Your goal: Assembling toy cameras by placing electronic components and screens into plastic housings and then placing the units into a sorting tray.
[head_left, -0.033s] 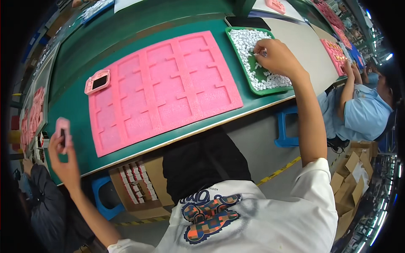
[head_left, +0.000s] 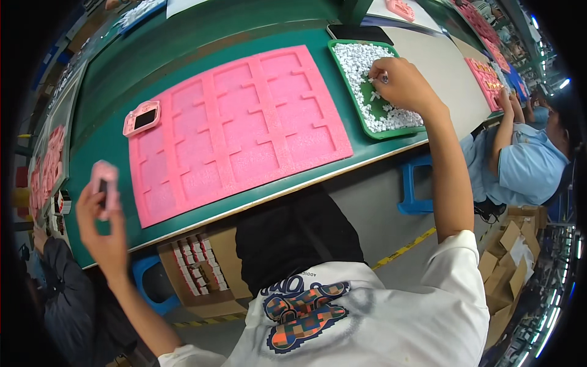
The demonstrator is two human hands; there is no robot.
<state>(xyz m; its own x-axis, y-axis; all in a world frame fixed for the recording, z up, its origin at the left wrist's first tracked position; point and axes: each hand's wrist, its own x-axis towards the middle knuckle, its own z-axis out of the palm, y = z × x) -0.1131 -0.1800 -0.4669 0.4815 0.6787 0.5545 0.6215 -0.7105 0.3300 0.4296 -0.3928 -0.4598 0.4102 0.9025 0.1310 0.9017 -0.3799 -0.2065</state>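
Holding a small pink device [head_left: 104,182] up in our left hand [head_left: 105,214], left of the big pink tray [head_left: 244,116], we dip our right hand [head_left: 397,82] into white pieces [head_left: 354,58].
Since the earlier frame the device has moved rightward, nearer the pink tray, while our right hand has stayed almost where it was. Our left fingers are clamped on the device, which stands nearly upright and blurred, our forearm rising from the lower left; our right arm reaches up, wrist bent, fingers curled down — thumb and fingertips close together, though we cannot tell whether they grip a piece. The pieces fill much of a green tray [head_left: 400,132]. A second pink device [head_left: 142,118] rests at the pink tray's upper-left corner — dark screen up — on our green table [head_left: 101,137].
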